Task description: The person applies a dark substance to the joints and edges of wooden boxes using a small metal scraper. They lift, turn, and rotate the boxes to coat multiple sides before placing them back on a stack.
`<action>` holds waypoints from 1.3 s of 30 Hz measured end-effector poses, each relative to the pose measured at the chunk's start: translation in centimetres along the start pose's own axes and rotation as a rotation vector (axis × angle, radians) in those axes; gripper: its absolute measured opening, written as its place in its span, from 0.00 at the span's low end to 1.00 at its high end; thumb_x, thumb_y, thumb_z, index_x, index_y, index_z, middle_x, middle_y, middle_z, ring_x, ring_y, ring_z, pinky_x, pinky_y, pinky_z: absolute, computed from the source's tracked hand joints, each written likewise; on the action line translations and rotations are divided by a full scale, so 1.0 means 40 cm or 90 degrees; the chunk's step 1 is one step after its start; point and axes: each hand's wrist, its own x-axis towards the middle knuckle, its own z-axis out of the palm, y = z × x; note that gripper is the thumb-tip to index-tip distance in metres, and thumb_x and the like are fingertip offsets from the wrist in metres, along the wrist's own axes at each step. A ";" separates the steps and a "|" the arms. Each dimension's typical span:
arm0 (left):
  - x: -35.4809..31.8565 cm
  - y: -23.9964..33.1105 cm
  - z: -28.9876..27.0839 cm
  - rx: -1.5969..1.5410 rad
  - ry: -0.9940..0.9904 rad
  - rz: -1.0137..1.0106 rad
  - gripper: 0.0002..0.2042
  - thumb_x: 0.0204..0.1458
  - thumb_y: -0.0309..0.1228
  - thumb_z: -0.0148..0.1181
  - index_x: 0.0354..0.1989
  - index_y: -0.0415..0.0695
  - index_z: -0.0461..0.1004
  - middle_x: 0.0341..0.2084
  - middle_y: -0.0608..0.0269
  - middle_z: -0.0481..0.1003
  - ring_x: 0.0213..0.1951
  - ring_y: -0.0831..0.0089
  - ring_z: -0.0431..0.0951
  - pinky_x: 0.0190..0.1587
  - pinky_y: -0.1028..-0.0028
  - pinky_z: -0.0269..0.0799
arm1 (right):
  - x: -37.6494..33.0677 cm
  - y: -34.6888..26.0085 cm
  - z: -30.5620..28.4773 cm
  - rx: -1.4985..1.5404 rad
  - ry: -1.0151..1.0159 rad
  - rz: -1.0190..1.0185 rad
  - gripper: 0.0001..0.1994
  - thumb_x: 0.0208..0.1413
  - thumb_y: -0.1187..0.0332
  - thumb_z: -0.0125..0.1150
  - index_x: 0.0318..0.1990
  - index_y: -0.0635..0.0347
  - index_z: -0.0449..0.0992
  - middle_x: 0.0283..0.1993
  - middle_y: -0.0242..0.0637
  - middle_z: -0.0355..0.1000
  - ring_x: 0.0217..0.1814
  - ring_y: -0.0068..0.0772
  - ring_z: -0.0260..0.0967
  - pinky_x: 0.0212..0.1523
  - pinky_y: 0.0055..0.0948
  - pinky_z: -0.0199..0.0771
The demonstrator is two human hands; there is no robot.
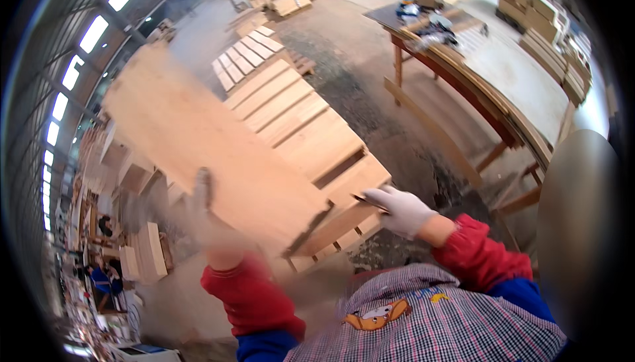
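A long, wide wooden board (218,137) lies at a slant across a stack of pale wooden panels (307,127), its far end blurred. At the board's left edge is my left hand (215,220), smeared by motion; one dark fingertip shows against the wood, and the grip is unclear. My right hand (403,213), in a white glove, is closed on a slim dark pen-like tool (368,202). The tool points left, over the near right corner of the stack, close to the board's near end.
A worktable (516,87) with cloths and odds and ends (430,21) stands to the right. Cardboard boxes (529,4) are piled beyond it. A slatted stack (248,57) sits farther ahead. More timber (144,253) is at the left, with a seated person (106,279) beyond.
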 end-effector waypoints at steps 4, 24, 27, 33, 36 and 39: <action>-0.080 0.027 0.054 0.001 0.040 -0.060 0.20 0.56 0.30 0.57 0.54 0.32 0.64 0.44 0.53 0.73 0.46 0.65 0.76 0.49 0.68 0.76 | -0.111 0.186 -0.037 0.341 0.175 0.166 0.23 0.55 0.71 0.54 0.60 0.53 0.66 0.38 0.38 0.72 0.34 0.32 0.73 0.33 0.33 0.74; -0.281 -0.145 0.000 0.121 -0.163 0.095 0.13 0.56 0.29 0.56 0.45 0.34 0.74 0.30 0.63 0.78 0.30 0.78 0.75 0.32 0.75 0.71 | -0.020 -0.508 -0.161 -0.022 0.190 -0.503 0.25 0.51 0.73 0.59 0.59 0.64 0.67 0.39 0.47 0.69 0.32 0.46 0.72 0.29 0.35 0.74; -0.285 -0.152 0.008 0.061 -0.181 0.060 0.14 0.56 0.29 0.54 0.47 0.34 0.74 0.33 0.62 0.78 0.33 0.77 0.76 0.35 0.74 0.72 | -0.021 -0.551 -0.155 -0.027 0.177 -0.448 0.25 0.47 0.77 0.60 0.57 0.67 0.69 0.39 0.51 0.69 0.32 0.47 0.73 0.31 0.33 0.74; -0.300 -0.203 -0.005 0.048 -0.177 0.061 0.16 0.58 0.32 0.54 0.49 0.33 0.72 0.39 0.58 0.78 0.42 0.74 0.77 0.43 0.72 0.74 | -0.016 -0.563 -0.115 -0.020 0.210 -0.441 0.24 0.47 0.77 0.60 0.55 0.66 0.70 0.37 0.49 0.69 0.28 0.46 0.72 0.27 0.34 0.73; -0.303 -0.175 0.011 0.064 -0.161 0.055 0.16 0.58 0.33 0.54 0.50 0.33 0.72 0.40 0.59 0.78 0.42 0.73 0.77 0.43 0.72 0.74 | -0.019 -0.560 -0.104 -0.033 0.229 -0.443 0.23 0.47 0.78 0.59 0.54 0.66 0.70 0.36 0.47 0.70 0.27 0.44 0.73 0.25 0.34 0.73; -0.303 -0.169 0.014 0.152 -0.146 0.116 0.16 0.59 0.33 0.55 0.50 0.34 0.72 0.40 0.59 0.77 0.42 0.73 0.77 0.43 0.73 0.74 | -0.033 -0.567 -0.108 -0.028 0.213 -0.433 0.23 0.47 0.78 0.59 0.54 0.66 0.70 0.36 0.47 0.70 0.26 0.44 0.72 0.24 0.33 0.73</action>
